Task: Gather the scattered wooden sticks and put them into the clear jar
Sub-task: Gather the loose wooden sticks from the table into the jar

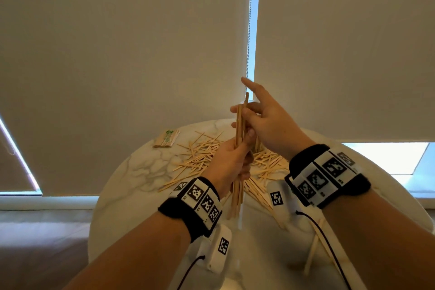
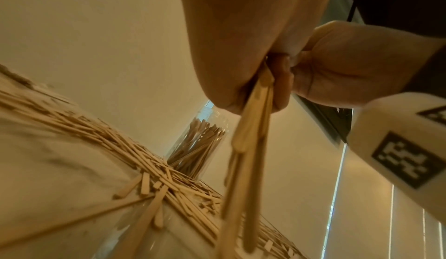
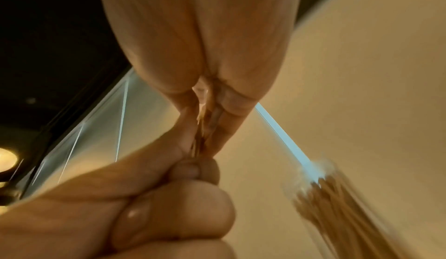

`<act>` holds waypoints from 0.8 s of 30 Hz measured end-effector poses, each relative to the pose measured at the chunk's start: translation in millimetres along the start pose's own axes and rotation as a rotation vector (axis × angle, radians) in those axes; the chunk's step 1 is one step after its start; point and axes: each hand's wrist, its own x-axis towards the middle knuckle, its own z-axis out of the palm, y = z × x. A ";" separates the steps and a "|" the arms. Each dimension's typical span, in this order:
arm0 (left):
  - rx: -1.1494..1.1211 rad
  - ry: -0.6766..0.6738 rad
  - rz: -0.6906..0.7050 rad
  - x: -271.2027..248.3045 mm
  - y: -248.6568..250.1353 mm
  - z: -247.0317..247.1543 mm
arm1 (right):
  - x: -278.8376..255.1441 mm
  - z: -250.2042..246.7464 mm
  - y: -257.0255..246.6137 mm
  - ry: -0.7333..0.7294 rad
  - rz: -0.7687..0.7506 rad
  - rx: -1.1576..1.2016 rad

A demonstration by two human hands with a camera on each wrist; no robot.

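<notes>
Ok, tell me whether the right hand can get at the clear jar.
Probably yes: the clear jar stands just beyond the right hand with nothing between, though that hand and the left hand both hold the stick bundle.

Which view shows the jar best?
Left wrist: the jar stands sharp behind the pile, its neck and the sticks inside clear. Right wrist shows it blurred at the edge. In the head view the hands hide it almost entirely.

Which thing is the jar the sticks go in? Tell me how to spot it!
Find the round marble table covered in scattered sticks. Look at the far side of the pile, behind the two hands, where the clear jar stands upright. Unlike the loose sticks lying flat around it, it is see-through and already holds sticks standing on end.
</notes>
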 end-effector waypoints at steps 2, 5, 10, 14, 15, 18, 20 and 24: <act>0.018 0.008 0.018 -2.1 3.3 1.3 | -0.5 1.4 -7.1 0.039 -0.025 -0.062; 0.057 0.028 0.031 -5.4 6.6 6.5 | -4.1 3.7 -18.5 0.086 -0.043 -0.158; 0.068 0.044 0.044 -10.7 7.3 14.0 | -5.0 2.2 -18.0 0.081 -0.119 -0.383; -0.001 0.099 0.051 -10.2 8.9 11.7 | -10.6 5.1 -15.5 -0.068 0.020 -0.373; -0.019 0.138 0.062 -8.9 10.3 8.5 | -13.7 4.1 -15.1 -0.074 0.073 -0.303; -0.101 0.290 0.085 -3.3 16.3 -5.9 | -26.1 -2.1 -10.1 -0.157 0.191 -0.263; -0.194 0.367 0.092 0.3 21.4 -12.5 | -38.1 -1.1 -5.9 -0.369 0.308 -0.374; -0.344 0.413 0.149 1.7 29.7 -8.3 | -61.5 16.5 4.9 -0.639 0.621 -0.318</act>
